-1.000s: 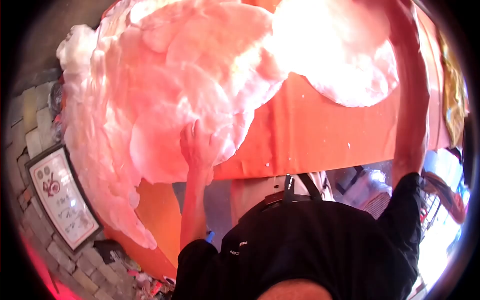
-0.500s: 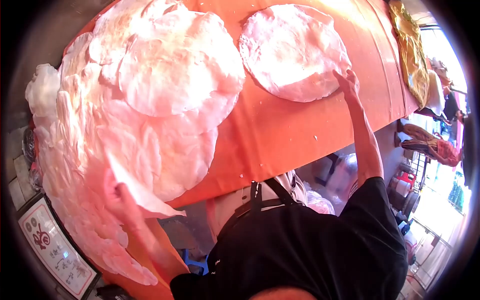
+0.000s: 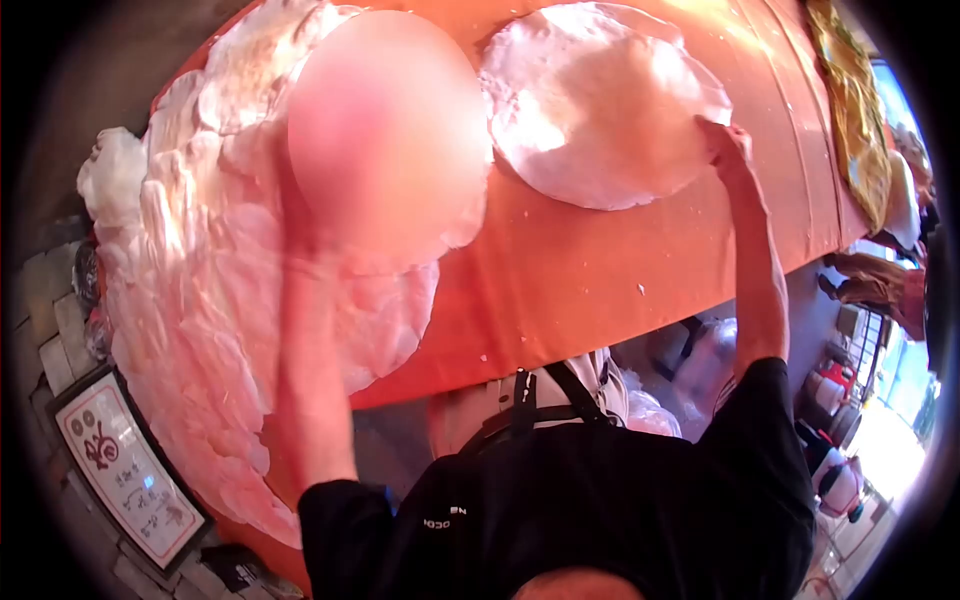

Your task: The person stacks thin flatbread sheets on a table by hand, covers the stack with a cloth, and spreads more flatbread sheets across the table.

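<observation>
On the orange table lies a thin round flatbread-like sheet (image 3: 560, 120), pale and slightly wrinkled. My right hand (image 3: 733, 147) is closed at its right edge, fingers pinching the rim. To the left spreads a big overlapping layer of similar pale flatbread-like sheets (image 3: 190, 260). My left forearm reaches up over this layer, and my left hand (image 3: 312, 225) is smeared by motion and a large blurred patch. Its fingers and anything in them cannot be made out.
An orange covering (image 3: 560, 270) drapes the table, with its near edge before my body. Gold cloth (image 3: 850, 110) lies at the right end. A framed sign (image 3: 130, 465) stands at lower left; plastic bags (image 3: 650, 412) are below the table. A person (image 3: 890, 290) is far right.
My left hand has swung up and forward from the near left, where it held a thin pale sheet. My right hand's fingers have closed at the round sheet's edge. The view has shifted slightly.
</observation>
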The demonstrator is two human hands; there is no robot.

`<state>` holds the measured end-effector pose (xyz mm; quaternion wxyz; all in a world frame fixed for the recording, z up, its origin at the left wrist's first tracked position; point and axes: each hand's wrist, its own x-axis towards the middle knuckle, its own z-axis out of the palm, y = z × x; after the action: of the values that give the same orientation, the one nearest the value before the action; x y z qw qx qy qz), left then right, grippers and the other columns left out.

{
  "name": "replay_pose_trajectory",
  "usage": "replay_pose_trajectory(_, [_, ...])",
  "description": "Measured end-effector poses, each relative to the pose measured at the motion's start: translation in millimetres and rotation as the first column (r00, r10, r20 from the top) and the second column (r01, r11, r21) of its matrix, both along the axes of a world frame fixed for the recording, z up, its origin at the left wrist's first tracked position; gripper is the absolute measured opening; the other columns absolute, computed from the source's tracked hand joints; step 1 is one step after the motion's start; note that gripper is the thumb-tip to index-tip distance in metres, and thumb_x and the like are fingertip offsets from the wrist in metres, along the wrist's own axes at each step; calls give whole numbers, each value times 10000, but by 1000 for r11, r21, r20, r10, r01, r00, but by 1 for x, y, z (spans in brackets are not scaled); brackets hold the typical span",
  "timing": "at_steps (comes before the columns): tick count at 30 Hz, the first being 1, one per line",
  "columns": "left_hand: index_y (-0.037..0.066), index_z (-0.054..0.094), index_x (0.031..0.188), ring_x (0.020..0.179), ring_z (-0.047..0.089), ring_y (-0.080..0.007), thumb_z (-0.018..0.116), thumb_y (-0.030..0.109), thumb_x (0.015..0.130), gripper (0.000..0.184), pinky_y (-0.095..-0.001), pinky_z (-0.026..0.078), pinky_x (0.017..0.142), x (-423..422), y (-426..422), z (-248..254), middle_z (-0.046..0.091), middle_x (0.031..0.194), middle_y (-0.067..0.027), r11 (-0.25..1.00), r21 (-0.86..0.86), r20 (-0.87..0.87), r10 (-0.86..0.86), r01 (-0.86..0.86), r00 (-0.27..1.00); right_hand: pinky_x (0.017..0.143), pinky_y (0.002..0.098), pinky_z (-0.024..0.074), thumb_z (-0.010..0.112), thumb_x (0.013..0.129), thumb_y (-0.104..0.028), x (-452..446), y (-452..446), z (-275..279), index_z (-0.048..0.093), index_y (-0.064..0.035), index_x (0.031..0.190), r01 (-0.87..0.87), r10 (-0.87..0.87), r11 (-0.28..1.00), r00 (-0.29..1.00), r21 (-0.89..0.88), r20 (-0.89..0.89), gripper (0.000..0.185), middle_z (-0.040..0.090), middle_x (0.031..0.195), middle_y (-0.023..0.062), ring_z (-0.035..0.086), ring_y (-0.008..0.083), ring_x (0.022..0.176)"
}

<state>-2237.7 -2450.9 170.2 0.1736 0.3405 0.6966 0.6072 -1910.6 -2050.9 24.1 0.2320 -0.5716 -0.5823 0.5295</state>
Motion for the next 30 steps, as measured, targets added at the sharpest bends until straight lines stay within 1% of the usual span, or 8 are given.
replay_pose_trajectory(3, [-34,509,1375,1138,608,-201,661,174,945,501,-305,491,971,33,-38,-46,617,1250,-150,977,-190,-35,89,-94,995,579,266,470,763,825,-162,-7,12,51,691,-61,953,-169,174,950,985,263,4,178,657,826,25,587,113,655])
replay_pose_trajectory(6, [-33,556,1301,1132,613,-287,721,179,879,500,-379,501,969,38,-132,-107,628,1195,-184,823,-480,-385,114,-305,916,733,276,540,705,891,-209,-54,-9,145,712,-58,1077,-355,414,861,905,365,-98,240,691,981,39,643,127,827])
replay_pose_trajectory(9, [-13,589,1253,1105,589,-369,736,174,789,521,-433,490,941,53,-207,-123,625,1170,-205,666,-528,-610,135,-527,781,799,368,560,706,892,-310,-130,-44,231,626,-14,1215,-644,767,623,612,444,-190,445,695,1096,133,688,249,909])
replay_pose_trajectory(12, [2,578,1265,1149,551,-384,729,171,777,538,-463,472,962,45,-284,-151,587,1234,-198,451,-585,-707,123,-673,697,804,346,555,706,890,-289,-187,-64,253,640,-25,1202,-767,883,453,458,454,-107,414,694,1106,118,679,220,932])
replay_pose_trajectory(21, [-19,559,1289,1217,506,-403,769,266,767,630,-489,425,1012,59,-357,-143,545,1291,-219,603,-638,-605,-8,-479,796,819,281,538,703,883,-229,-192,21,104,685,-60,1162,-597,630,777,744,202,-224,327,691,1136,74,653,131,1003])
replay_pose_trajectory(24, [-24,569,1273,1201,517,-410,756,260,779,599,-497,427,1003,53,-377,-143,538,1290,-216,607,-634,-616,-22,-479,787,815,336,569,628,942,-228,-130,-88,13,606,-6,1208,-501,587,770,800,396,-128,347,682,1137,84,648,152,912])
replay_pose_trajectory(28, [-24,599,1220,1158,553,-391,715,212,808,488,-487,451,970,50,-386,-149,556,1251,-205,638,-609,-654,-68,-471,753,716,392,597,640,962,-336,-106,-335,11,596,-30,1183,-583,576,578,787,-571,-221,381,703,1017,124,712,254,836])
replay_pose_trajectory(30, [-21,608,1196,1117,578,-376,689,174,820,432,-478,470,939,43,-386,-146,576,1210,-198,709,-535,-697,-62,-460,714,699,359,592,633,963,-364,-123,-414,2,603,-36,1172,-483,459,575,859,-660,-229,390,703,1006,131,710,242,846])
